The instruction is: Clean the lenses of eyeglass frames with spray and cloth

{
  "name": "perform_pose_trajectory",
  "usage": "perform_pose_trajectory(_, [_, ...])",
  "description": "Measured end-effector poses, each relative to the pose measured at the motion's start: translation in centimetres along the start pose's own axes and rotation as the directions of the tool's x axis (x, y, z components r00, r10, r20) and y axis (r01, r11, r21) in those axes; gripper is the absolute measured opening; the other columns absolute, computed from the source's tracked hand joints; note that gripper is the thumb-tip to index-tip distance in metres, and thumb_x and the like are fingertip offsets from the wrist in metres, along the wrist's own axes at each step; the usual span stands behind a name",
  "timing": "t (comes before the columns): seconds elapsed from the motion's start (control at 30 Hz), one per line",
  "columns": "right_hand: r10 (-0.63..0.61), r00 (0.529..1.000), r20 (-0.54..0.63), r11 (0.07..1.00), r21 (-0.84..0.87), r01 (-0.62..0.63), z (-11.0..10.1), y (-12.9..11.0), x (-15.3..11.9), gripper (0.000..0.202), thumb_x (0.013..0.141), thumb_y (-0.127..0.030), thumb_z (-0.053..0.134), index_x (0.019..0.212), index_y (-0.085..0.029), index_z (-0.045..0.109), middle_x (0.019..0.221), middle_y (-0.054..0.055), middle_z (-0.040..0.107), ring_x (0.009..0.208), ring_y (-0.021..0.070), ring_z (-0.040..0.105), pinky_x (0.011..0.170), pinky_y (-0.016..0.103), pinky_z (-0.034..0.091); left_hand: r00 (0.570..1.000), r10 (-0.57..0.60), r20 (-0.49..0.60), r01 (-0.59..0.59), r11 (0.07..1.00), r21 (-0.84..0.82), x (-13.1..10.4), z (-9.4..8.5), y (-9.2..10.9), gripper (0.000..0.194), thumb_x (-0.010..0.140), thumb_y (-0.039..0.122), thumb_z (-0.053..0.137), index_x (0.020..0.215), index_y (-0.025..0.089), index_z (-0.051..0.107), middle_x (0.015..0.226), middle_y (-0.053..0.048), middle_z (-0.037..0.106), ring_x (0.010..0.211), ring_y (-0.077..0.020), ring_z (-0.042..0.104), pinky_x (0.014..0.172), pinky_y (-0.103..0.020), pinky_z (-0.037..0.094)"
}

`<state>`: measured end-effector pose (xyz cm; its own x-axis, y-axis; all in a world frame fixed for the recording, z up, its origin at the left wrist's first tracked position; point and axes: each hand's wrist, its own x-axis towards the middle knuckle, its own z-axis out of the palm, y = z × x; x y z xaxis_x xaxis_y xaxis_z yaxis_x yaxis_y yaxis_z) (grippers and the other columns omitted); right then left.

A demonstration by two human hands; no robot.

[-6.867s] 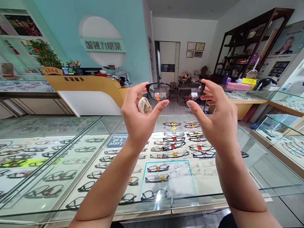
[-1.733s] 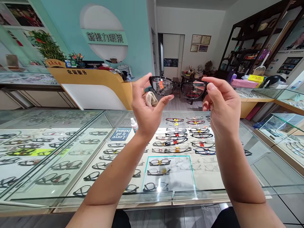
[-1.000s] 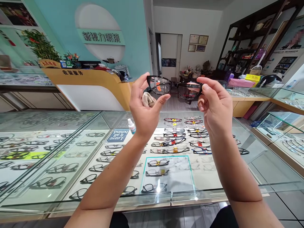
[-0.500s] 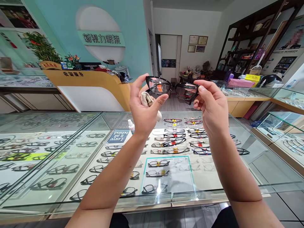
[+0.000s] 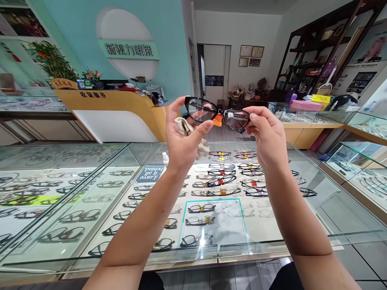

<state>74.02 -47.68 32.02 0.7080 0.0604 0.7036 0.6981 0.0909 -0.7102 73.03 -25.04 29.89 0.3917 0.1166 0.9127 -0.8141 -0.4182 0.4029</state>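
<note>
Black-framed eyeglasses [image 5: 221, 111] are held up above the glass counter, an orange tag hanging by the bridge. My left hand [image 5: 183, 135] grips their left end between thumb and fingers. A crumpled beige cloth [image 5: 184, 126] is tucked in that same palm, its lower part [image 5: 203, 149] hanging out below the thumb. My right hand [image 5: 269, 133] pinches the right end of the frame, fingers closed at the hinge. The temples are partly hidden behind the lenses and the hands.
Under the glass counter [image 5: 229, 251] lie rows of spectacle frames and a blue sign [image 5: 151, 174]. A white spray bottle [image 5: 165, 158] stands partly behind my left wrist. Further back are a wood-and-white cashier desk [image 5: 117, 117] and another display case [image 5: 359, 161] at right.
The eyeglasses have tilted, with the right end slightly lower, and the orange tag now shows below the bridge. My right hand has shifted a little left. More cloth hangs below my left thumb.
</note>
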Motion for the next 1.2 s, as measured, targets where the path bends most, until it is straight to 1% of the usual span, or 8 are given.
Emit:
perform_pose_trajectory(0.17, [0.065,0.997,0.036,0.997,0.026,-0.066,0.3,-0.7,-0.1,0.024,0.099,-0.041,0.061,0.111,-0.029,0.079,0.113,0.004,0.078,0.100,0.0213,0.069,0.083,0.037,0.057,0.999,0.036,0.034,-0.034,0.997,-0.066,0.5,-0.5,-0.2,0.079,0.096,0.076,0.074,0.162,0.045,0.043,0.143,-0.010,0.077,0.124,-0.0277,0.080,0.096,-0.043,0.071])
perform_pose_trajectory(0.3, [0.099,0.987,0.130,0.994,0.036,-0.104,0.0,-1.6,-0.1,0.018,0.093,-0.033,0.067,0.104,-0.029,0.080,0.117,0.003,0.080,0.108,0.0218,0.070,0.093,0.039,0.058,0.997,0.031,0.077,-0.027,0.999,-0.048,1.0,-1.2,-0.5,0.078,0.094,0.077,0.075,0.160,0.045,0.049,0.145,-0.009,0.077,0.111,-0.0238,0.083,0.095,-0.039,0.070])
perform_pose_trajectory(0.4, [0.105,0.969,0.224,0.992,0.051,-0.119,-0.1,-2.2,-0.1,0.013,0.093,-0.037,0.074,0.100,-0.028,0.081,0.121,0.003,0.081,0.114,0.0224,0.070,0.101,0.041,0.057,0.992,0.005,0.124,0.000,0.999,-0.041,1.1,-1.6,0.0,0.083,0.089,0.080,0.080,0.159,0.043,0.054,0.142,-0.009,0.079,0.100,-0.0232,0.083,0.091,-0.039,0.069])
perform_pose_trajectory(0.5, [0.119,0.932,0.343,0.986,0.068,-0.151,-0.1,-2.5,-0.2,0.020,0.092,-0.046,0.083,0.092,-0.026,0.081,0.123,0.004,0.081,0.113,0.0232,0.070,0.102,0.041,0.056,0.972,-0.078,0.223,0.096,0.993,-0.072,1.1,-1.8,1.6,0.091,0.083,0.081,0.084,0.159,0.039,0.057,0.134,-0.010,0.082,0.094,-0.0249,0.083,0.086,-0.039,0.070])
perform_pose_trajectory(0.63, [0.136,0.890,0.435,0.978,0.084,-0.190,-0.1,-2.5,-0.3,0.031,0.091,-0.055,0.087,0.090,-0.024,0.083,0.107,0.005,0.081,0.102,0.0218,0.068,0.098,0.039,0.053,0.929,-0.183,0.321,0.234,0.964,-0.128,1.0,-1.9,4.1,0.087,0.082,0.076,0.089,0.151,0.029,0.066,0.129,-0.012,0.082,0.104,-0.0291,0.083,0.089,-0.040,0.070])
perform_pose_trajectory(0.77, [0.139,0.870,0.472,0.972,0.103,-0.211,-0.1,-2.3,-0.4,0.033,0.090,-0.057,0.090,0.089,-0.024,0.085,0.095,0.003,0.079,0.093,0.0196,0.065,0.090,0.036,0.051,0.915,-0.213,0.343,0.283,0.945,-0.167,1.1,-1.8,4.9,0.071,0.081,0.068,0.093,0.132,0.022,0.074,0.121,-0.013,0.084,0.110,-0.0301,0.082,0.088,-0.038,0.070])
perform_pose_trajectory(0.9, [0.123,0.862,0.493,0.973,0.111,-0.203,-0.1,-2.4,-0.4,0.035,0.090,-0.058,0.091,0.092,-0.023,0.086,0.093,0.003,0.079,0.086,0.0174,0.062,0.082,0.033,0.048,0.904,-0.249,0.347,0.335,0.918,-0.213,1.1,-1.5,4.7,0.069,0.081,0.064,0.095,0.130,0.021,0.073,0.118,-0.013,0.085,0.114,-0.0313,0.082,0.086,-0.038,0.070])
perform_pose_trajectory(1.2, [0.060,0.896,0.441,0.989,0.098,-0.115,0.2,-2.9,-0.8,0.043,0.087,-0.062,0.091,0.090,-0.020,0.084,0.086,0.004,0.075,0.079,0.0159,0.058,0.073,0.031,0.047,0.885,-0.319,0.338,0.413,0.874,-0.258,1.0,-1.2,5.1,0.069,0.077,0.063,0.098,0.126,0.022,0.072,0.119,-0.013,0.085,0.112,-0.0305,0.083,0.080,-0.034,0.070])
